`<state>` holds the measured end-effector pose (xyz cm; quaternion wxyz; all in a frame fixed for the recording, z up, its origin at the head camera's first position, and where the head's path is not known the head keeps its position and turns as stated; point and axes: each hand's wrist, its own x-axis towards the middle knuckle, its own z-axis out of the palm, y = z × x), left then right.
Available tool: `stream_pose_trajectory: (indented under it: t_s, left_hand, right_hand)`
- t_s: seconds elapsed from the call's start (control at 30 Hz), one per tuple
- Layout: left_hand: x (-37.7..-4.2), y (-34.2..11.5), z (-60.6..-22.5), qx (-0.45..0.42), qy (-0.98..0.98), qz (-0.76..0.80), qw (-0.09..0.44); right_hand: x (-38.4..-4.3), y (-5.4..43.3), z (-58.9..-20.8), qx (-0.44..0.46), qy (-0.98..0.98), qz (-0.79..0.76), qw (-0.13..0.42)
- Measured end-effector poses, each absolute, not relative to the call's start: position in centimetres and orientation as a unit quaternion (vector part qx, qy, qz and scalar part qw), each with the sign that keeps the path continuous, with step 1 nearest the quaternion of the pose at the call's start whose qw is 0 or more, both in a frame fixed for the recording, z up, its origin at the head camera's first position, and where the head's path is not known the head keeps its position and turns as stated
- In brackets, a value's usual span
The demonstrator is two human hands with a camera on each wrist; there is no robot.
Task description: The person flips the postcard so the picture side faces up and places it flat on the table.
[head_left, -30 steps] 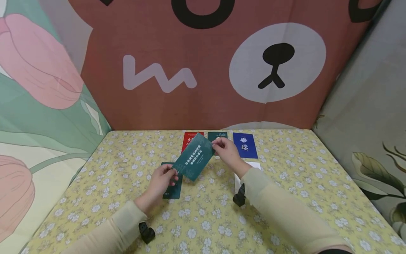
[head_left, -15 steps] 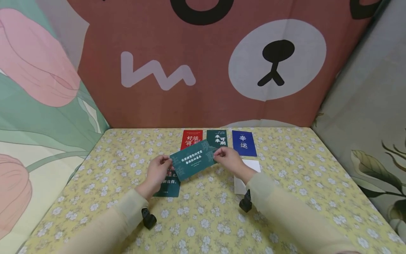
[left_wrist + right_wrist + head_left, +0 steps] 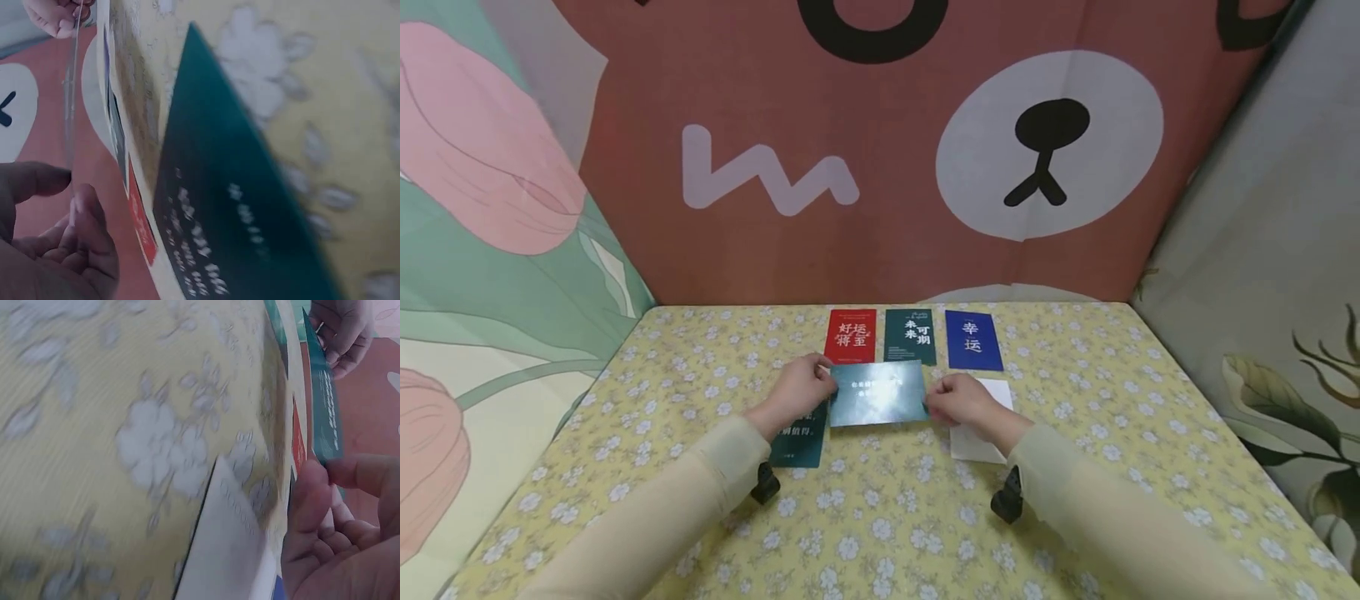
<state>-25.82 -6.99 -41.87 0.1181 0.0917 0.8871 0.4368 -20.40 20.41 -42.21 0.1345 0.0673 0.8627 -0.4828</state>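
Note:
A dark green card (image 3: 878, 396) with white Chinese lettering is held level above the table between both hands. My left hand (image 3: 799, 390) pinches its left end, thumb against fingers, as the left wrist view also shows. My right hand (image 3: 964, 402) pinches the opposite end; in the right wrist view the thumb and index finger meet on the edge of the card (image 3: 325, 419). Glare washes out part of its text. Under the left hand lies another dark green card (image 3: 801, 442), partly covered. Beneath the right hand a white card (image 3: 988, 442) lies partly hidden.
Along the back of the table lie a red card (image 3: 852, 337), a green card (image 3: 910, 337) and a blue card (image 3: 973, 340), side by side. The yellow floral tablecloth (image 3: 880, 533) reaches the printed bear backdrop (image 3: 775, 258). Patterned cloths hang at both sides.
The held green card has turned from a steep diagonal to nearly level. My left hand has moved up and right, my right hand lower and right. The red card is now uncovered.

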Motion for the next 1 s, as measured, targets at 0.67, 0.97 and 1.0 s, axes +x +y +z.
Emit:
stream_pose_trajectory:
  t_s: [0.67, 0.97, 1.0]
  left_hand:
    - [-25.8, -3.8, -41.7, 0.148, 0.95, 0.213, 0.176]
    - [-25.6, -3.6, -41.3, 0.133, 0.951, 0.204, 0.191]
    - [-25.6, -3.6, -41.3, 0.132, 0.951, 0.204, 0.192]
  right_hand:
    - [-20.1, 20.9, -42.5, 0.014, 0.925, -0.314, 0.214]
    - [-21.0, 20.4, -42.3, -0.026, 0.945, -0.249, 0.211]
    - [-21.0, 20.4, -42.3, -0.026, 0.946, -0.247, 0.21]
